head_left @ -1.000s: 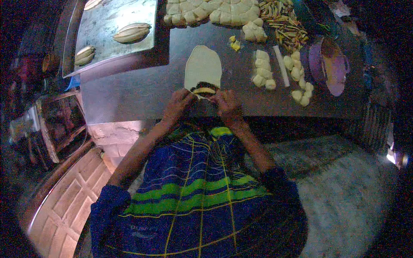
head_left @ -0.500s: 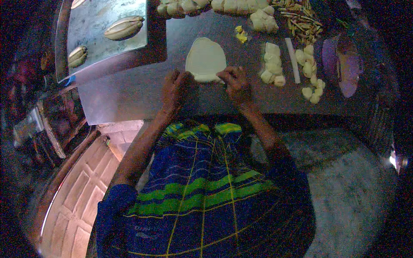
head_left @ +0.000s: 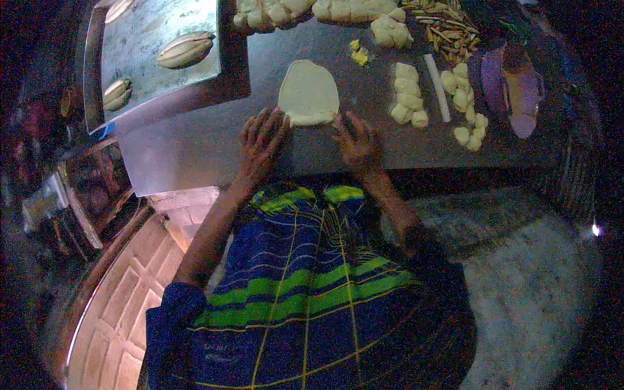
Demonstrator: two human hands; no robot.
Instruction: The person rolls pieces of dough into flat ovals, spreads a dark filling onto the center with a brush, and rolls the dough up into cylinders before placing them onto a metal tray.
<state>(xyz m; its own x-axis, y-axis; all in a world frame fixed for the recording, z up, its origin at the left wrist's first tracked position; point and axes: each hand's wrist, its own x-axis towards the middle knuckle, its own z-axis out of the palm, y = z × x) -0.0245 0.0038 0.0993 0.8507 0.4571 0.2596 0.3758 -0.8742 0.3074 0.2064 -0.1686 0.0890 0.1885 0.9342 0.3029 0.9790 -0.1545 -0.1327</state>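
Note:
A thin, pale sheet of dough [head_left: 309, 92] lies flat on the metal worktop, rounded at its far end. Its near edge looks slightly thickened, like a narrow fold. My left hand [head_left: 261, 144] rests at the near left corner of the sheet, fingers stretched out and spread. At the near right corner is my right hand [head_left: 359, 144], its fingers apart and the index fingertip by the dough's edge. Neither hand grips anything. To the right of the sheet stand a row of dough pieces [head_left: 407, 94] and a white rolling stick [head_left: 437, 88].
A metal tray [head_left: 149, 39] with shaped dough rolls [head_left: 185, 50] sits at the far left. Larger dough lumps [head_left: 354, 9] line the back, beside a yellow lump [head_left: 359, 53] and a heap of brown strips [head_left: 452, 29]. Small dough balls [head_left: 460, 97] and a purple container [head_left: 494, 81] are on the right.
Both hands were pinching the near corners of the dough sheet. Now their fingers have let go and spread out flat beside its near edge.

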